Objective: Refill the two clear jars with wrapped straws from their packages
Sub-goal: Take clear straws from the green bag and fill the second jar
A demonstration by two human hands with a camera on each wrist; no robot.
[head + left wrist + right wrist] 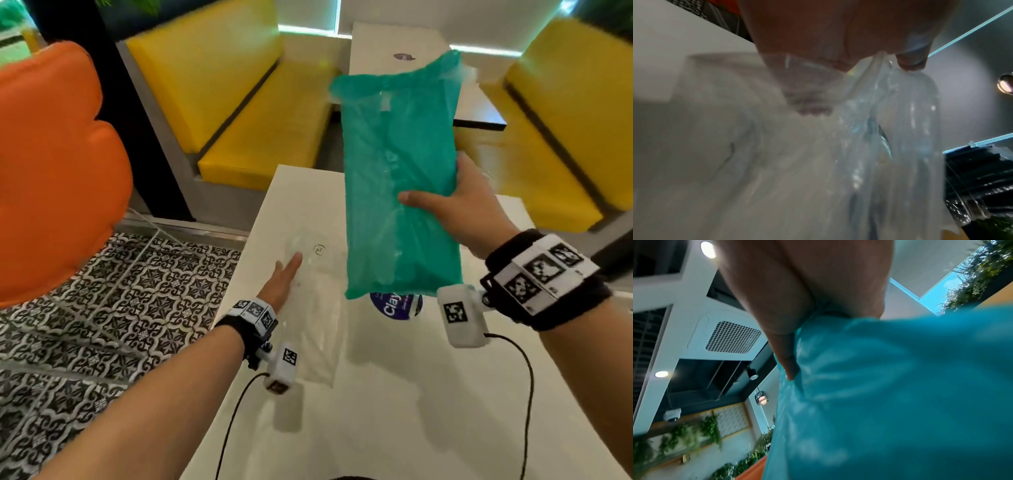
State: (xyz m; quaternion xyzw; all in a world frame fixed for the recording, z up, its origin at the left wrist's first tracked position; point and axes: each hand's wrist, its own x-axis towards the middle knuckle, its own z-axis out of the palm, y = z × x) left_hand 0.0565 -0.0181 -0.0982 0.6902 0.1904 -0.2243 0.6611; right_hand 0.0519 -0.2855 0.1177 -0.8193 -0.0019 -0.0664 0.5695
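A teal plastic package of straws [397,178] stands upright in the air over the white table [428,411]. My right hand [459,202] grips its lower half, thumb across the front and fingers behind. In the right wrist view the thumb [787,365] presses into the teal package [890,394]. A clear plastic package [318,329] lies flat on the table at the left. My left hand [284,281] rests on its far end with straight fingers. In the left wrist view the clear package [859,162] covers the fingers, and a fold rises beside the thumb [910,63]. No jar is plainly visible.
A round blue-and-white labelled object [395,306] sits on the table, partly hidden under the teal package. Yellow benches [260,137] and a second table [394,41] stand beyond. An orange seat [51,164] and patterned floor [102,325] lie to the left.
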